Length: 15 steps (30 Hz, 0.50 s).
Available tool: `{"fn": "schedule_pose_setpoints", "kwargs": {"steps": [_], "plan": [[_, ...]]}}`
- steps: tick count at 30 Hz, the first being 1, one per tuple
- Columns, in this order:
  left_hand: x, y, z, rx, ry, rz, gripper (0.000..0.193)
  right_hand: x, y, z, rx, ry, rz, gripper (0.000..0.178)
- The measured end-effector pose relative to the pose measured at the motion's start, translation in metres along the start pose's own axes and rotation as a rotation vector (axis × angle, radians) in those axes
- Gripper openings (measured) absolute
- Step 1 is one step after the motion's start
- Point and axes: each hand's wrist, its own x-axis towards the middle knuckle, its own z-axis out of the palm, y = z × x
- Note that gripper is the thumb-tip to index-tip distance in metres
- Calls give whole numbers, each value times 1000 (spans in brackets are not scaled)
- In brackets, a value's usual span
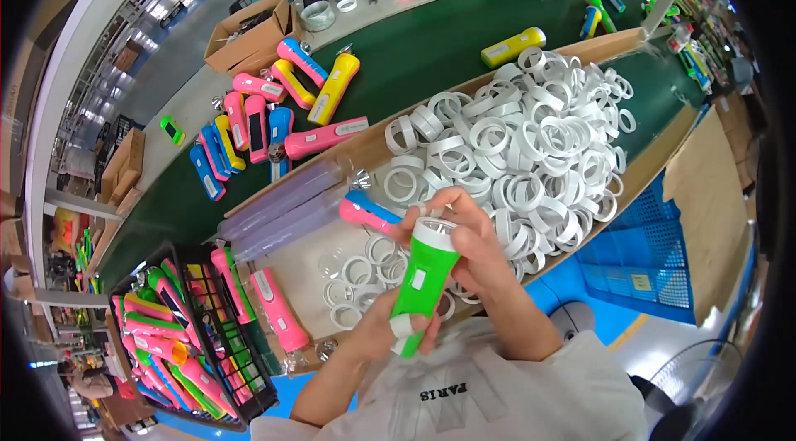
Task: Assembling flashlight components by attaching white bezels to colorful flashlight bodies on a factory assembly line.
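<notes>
I hold a bright green flashlight body upright over the cardboard tray. My left hand grips its lower end, with white tape on one finger. My right hand is closed around its white head, fingers on the rim. A pink and blue flashlight lies just beyond my hands. A large heap of white plastic rings fills the right part of the tray.
Pink flashlights lie at the tray's left end beside a black wire basket full of coloured flashlights. More flashlights lie on the green belt, with a cardboard box behind. A blue crate stands at right.
</notes>
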Motion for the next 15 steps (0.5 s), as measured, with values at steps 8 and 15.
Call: {"fn": "schedule_pose_setpoints", "kwargs": {"steps": [8, 15], "plan": [[91, 101, -64, 1618, 742, 667, 46, 12, 32, -10, -1784, -30, -359, 34], [183, 161, -99, 1812, 642, 944, 55, 27, 54, -17, -2115, -217, -208, 41]]}}
